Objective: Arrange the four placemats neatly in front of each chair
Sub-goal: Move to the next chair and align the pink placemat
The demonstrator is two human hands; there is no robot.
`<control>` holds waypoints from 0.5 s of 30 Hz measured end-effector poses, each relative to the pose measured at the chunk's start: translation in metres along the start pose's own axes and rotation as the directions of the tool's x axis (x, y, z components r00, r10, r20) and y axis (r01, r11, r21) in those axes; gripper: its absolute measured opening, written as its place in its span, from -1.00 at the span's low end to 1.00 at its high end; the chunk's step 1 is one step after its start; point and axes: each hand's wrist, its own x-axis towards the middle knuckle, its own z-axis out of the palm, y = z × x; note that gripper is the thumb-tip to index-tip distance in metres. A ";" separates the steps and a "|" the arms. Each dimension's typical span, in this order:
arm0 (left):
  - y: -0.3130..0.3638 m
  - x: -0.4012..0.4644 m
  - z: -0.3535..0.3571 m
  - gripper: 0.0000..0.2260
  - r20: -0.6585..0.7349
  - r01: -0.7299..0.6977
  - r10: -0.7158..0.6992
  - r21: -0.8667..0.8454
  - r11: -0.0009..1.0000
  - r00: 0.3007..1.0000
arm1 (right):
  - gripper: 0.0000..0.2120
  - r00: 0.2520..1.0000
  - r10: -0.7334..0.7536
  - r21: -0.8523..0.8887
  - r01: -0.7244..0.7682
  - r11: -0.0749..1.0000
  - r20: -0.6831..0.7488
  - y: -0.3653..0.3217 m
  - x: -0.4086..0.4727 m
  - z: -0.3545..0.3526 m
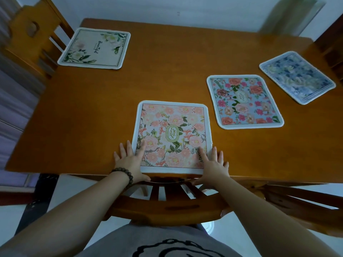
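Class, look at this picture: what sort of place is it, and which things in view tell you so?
Most likely a dining area in a home. A wooden dining table has wooden chairs drawn up to it, such as the near chair, and floral placemats laid out on it, like the Garden placemat under both hands.

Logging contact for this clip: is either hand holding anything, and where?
Nothing is gripped. Both hands, left and right, lie flat with fingers spread, pressing the near corners of the pink mat.
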 end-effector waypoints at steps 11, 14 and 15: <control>-0.003 -0.003 0.009 0.11 -0.093 -0.031 0.030 -0.011 0.999 0.995 | 0.11 0.991 -0.066 0.029 0.070 0.997 -0.114 -0.009 0.001 0.005; -0.003 -0.005 0.007 0.08 -0.131 -0.030 0.030 -0.002 1.000 0.991 | 0.05 0.990 -0.064 0.038 0.070 0.997 -0.125 -0.010 0.003 0.008; -0.003 -0.005 0.006 0.07 -0.138 -0.031 0.031 0.002 1.000 0.990 | 0.03 0.990 -0.063 0.039 0.069 0.997 -0.129 -0.009 0.004 0.008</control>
